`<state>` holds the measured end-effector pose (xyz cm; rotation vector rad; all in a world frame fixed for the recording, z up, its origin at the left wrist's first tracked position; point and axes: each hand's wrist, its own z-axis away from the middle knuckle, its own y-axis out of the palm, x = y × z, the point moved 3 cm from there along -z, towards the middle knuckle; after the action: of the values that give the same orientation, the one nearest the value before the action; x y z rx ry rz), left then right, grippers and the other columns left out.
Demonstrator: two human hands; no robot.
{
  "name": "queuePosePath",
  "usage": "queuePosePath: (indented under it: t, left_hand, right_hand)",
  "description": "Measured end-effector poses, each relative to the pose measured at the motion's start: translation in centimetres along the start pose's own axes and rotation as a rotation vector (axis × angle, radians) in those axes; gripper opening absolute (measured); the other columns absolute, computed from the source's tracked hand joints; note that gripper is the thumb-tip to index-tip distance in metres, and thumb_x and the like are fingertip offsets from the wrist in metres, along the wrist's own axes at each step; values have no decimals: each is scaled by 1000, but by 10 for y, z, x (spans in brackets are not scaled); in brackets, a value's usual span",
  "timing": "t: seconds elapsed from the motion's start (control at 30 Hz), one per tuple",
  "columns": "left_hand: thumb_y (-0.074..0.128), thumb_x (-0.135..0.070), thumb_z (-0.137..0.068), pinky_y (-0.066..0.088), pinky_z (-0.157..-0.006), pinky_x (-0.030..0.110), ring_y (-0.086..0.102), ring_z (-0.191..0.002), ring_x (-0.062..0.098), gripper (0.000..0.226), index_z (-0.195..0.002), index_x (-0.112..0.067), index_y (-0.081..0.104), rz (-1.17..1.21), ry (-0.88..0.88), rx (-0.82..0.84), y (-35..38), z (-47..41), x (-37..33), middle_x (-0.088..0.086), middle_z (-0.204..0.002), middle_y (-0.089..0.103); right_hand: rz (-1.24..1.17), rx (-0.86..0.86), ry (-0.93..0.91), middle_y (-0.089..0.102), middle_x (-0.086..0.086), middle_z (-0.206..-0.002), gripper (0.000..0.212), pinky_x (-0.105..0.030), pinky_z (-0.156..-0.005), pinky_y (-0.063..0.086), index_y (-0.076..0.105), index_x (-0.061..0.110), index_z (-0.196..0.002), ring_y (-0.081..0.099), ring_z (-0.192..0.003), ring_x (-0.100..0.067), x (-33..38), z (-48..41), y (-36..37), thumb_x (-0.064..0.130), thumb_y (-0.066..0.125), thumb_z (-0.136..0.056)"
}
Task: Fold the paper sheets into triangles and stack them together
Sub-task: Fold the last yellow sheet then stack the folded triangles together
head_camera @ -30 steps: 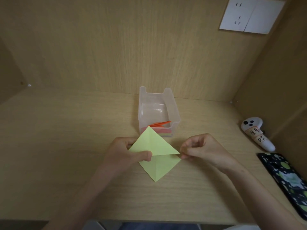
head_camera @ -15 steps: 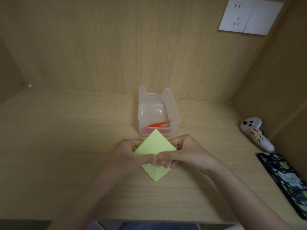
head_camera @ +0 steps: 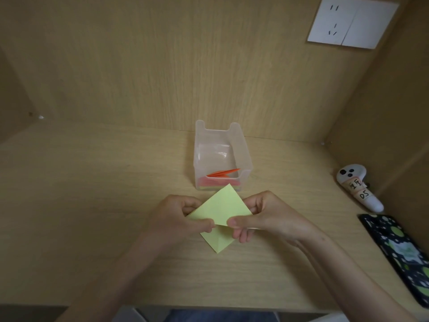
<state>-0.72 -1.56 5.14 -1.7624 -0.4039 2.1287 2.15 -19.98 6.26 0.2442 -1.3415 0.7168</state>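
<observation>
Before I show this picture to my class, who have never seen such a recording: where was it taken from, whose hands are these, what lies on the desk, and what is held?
There is no machine here: a person works with two bare hands, and the picture comes from a camera worn on their head, looking forward and down. The left hand and right hand both pinch a yellow-green paper sheet, partly folded, over the wooden desk. Behind it stands a clear plastic box with orange folded paper inside. At the right lie a white controller and a phone in a spotted case.
</observation>
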Motion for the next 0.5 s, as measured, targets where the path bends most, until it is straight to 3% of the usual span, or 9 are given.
queuePosePath:
  t: [0.37,0.5]
  left_hand:
    - [80,-10,-69,46,-65,11,68,-65,-1,15,-81,-14,72,148,-57,-30,-19,-4,11,-1,-67,74]
    - [79,-8,-70,43,-58,2,68,-64,-1,13,-80,-13,72,190,-71,-49,-28,-5,14,0,-67,74]
  right_hand:
    - [-19,-52,10,69,-10,-65,6,-23,-55,52,68,-2,-77,63,-53,-17,-3,2,-4,3,68,-81]
    - [-44,-60,22,69,-11,-65,5,-24,-55,52,69,-1,-77,64,-54,-18,-5,4,-6,3,69,-81]
